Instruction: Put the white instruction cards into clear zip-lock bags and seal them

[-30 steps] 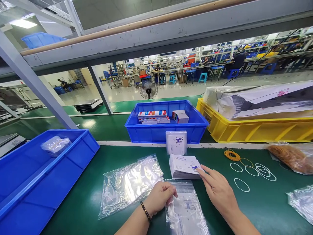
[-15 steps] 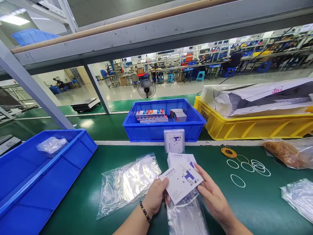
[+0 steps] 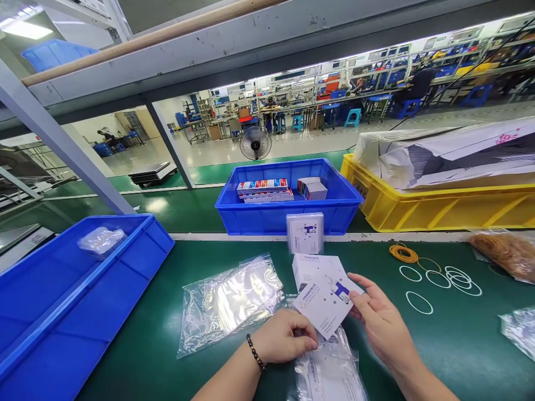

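Observation:
A white printed leaflet (image 3: pixel 328 303) with a purple figure is tilted over the bench, its right edge pinched by my right hand (image 3: pixel 382 320). My left hand (image 3: pixel 286 337) is closed, fingers curled beside the leaflet's lower left corner and over the mouth of a clear plastic bag (image 3: pixel 330 373). Whatever its fingertips pinch is hidden. That bag has similar printed leaflets in or under it. Just behind the held leaflet lies a stack of matching leaflets (image 3: pixel 311 267). A bagged pack of leaflets (image 3: pixel 306 233) leans against the blue bin's front.
Empty clear bags (image 3: pixel 234 301) lie left of my hands. Blue bins stand at left (image 3: pixel 104 301) and centre back (image 3: pixel 284 214), the latter holding printed boxes. A yellow bin (image 3: pixel 451 209) is at back right. Rubber bands (image 3: pixel 403 253) and white rings (image 3: pixel 419 302) lie at right.
My left hand has let go of the leaflet's left edge and moved down to the bag's mouth. My right hand now pinches the leaflet alone, thumb on top. The view has shifted slightly.

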The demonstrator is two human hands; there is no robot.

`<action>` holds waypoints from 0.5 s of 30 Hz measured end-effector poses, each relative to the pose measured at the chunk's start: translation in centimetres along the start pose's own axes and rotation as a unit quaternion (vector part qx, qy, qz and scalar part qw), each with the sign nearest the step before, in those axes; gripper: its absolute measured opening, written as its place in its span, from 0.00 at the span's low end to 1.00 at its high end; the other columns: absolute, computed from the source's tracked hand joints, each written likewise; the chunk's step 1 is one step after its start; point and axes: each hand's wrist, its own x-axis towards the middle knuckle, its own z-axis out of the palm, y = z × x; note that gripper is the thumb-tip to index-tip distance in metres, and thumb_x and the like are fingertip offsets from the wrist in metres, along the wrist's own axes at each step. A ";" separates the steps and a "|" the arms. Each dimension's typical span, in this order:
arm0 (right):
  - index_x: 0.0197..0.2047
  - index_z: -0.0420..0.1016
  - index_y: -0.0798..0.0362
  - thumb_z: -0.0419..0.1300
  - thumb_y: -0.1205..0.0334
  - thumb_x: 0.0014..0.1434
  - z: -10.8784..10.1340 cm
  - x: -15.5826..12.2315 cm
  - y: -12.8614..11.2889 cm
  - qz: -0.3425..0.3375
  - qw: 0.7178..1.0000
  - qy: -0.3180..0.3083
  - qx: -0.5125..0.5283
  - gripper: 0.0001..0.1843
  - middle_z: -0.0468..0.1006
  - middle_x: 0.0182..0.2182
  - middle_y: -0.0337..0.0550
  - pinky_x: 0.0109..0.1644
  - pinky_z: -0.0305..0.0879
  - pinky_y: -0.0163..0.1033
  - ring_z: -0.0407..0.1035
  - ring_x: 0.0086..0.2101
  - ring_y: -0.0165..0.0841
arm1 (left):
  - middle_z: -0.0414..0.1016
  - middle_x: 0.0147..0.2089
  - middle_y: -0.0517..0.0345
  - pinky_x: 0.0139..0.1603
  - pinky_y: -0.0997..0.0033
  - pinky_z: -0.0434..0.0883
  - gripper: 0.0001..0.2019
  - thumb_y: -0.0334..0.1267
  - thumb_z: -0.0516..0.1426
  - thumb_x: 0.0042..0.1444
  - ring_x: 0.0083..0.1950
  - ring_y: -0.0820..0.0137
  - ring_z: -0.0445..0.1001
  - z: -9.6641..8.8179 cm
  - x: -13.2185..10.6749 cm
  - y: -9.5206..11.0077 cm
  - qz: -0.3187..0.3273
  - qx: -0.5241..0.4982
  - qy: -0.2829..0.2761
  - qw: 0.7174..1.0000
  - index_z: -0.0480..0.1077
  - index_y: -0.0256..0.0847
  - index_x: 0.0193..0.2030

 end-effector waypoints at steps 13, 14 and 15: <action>0.24 0.75 0.51 0.55 0.44 0.51 0.7 -0.6 -0.8 -0.097 0.923 -0.268 -0.260 0.20 0.71 0.28 0.41 0.34 0.67 0.40 0.68 0.30 0.34 | 0.71 0.29 0.55 0.36 0.72 0.65 0.06 0.37 0.59 0.45 0.34 0.70 0.68 0.6 0.5 -0.2 0.037 -0.068 0.150 0.986 0.73 0.37 0.22; 0.22 0.74 0.51 0.54 0.44 0.52 0.8 -0.6 -0.8 -0.114 0.908 -0.295 -0.275 0.21 0.69 0.29 0.41 0.35 0.66 0.40 0.67 0.31 0.34 | 0.71 0.30 0.55 0.36 0.72 0.65 0.07 0.37 0.59 0.45 0.35 0.69 0.68 0.7 0.5 -0.2 0.034 -0.079 0.161 0.983 0.72 0.37 0.21; 0.21 0.73 0.51 0.53 0.44 0.53 0.8 -0.7 -0.8 -0.122 0.896 -0.319 -0.283 0.22 0.68 0.30 0.41 0.36 0.66 0.40 0.66 0.31 0.33 | 0.71 0.32 0.54 0.36 0.71 0.66 0.07 0.37 0.59 0.45 0.35 0.69 0.68 0.8 0.5 -0.2 0.029 -0.091 0.169 0.981 0.72 0.37 0.21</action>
